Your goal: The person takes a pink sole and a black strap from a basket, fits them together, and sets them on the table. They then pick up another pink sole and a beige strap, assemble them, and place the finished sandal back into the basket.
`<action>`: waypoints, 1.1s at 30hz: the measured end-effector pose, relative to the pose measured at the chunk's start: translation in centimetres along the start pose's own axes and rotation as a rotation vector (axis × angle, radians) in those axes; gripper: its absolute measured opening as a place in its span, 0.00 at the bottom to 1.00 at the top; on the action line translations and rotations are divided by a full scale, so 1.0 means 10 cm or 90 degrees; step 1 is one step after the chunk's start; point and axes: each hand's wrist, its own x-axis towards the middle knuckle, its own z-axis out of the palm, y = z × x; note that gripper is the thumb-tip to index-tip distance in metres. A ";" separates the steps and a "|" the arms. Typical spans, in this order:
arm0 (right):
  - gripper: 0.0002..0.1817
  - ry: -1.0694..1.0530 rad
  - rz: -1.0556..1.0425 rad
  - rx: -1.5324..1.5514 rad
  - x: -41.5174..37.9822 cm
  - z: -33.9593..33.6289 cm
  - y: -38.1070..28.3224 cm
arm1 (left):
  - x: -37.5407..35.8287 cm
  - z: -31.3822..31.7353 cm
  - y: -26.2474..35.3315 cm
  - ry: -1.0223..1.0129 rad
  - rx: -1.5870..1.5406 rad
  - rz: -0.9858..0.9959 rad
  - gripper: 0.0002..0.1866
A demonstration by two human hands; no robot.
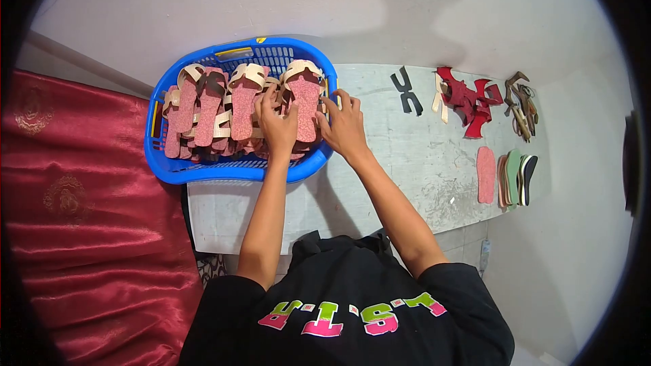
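Note:
A blue plastic basket (203,175) holds several sandals with pink speckled soles and cream straps. The rightmost sandal (304,112) lies on top of the pile, toe strap toward the wall, between my two hands. Along its left edge is my left hand (277,122), fingers apart and pointing into the basket, thumb right at the sole. My right hand (344,123) reaches over the basket's right rim, its fingers spread and bent, with the thumb close to the sole's right edge. Left of my left hand lies another cream-strapped sandal (243,112); a sandal with a dark brown strap (209,108) is further left.
The basket stands on a whitish table (407,163) against the wall. Black strap pieces (406,90), red strap pieces (468,102) and brown strap pieces (522,108) lie at the back right. A pink sole (485,175) is beside stacked soles (514,177). Red cloth (95,217) hangs at left.

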 end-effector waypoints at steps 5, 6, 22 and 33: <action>0.23 0.006 0.029 0.031 -0.23 -0.19 0.08 | -0.40 0.01 0.39 0.012 -0.017 0.057 0.20; 0.23 0.010 0.033 0.041 -0.28 -0.23 0.12 | -0.51 0.03 0.46 -0.005 0.006 0.091 0.18; 0.28 -0.059 0.245 0.025 -1.74 -1.23 1.91 | -2.39 1.46 1.09 -0.464 0.033 -0.021 0.27; 0.35 -0.256 0.284 -0.033 -2.45 -1.56 3.42 | -3.16 2.59 1.20 -0.578 0.271 -0.043 0.37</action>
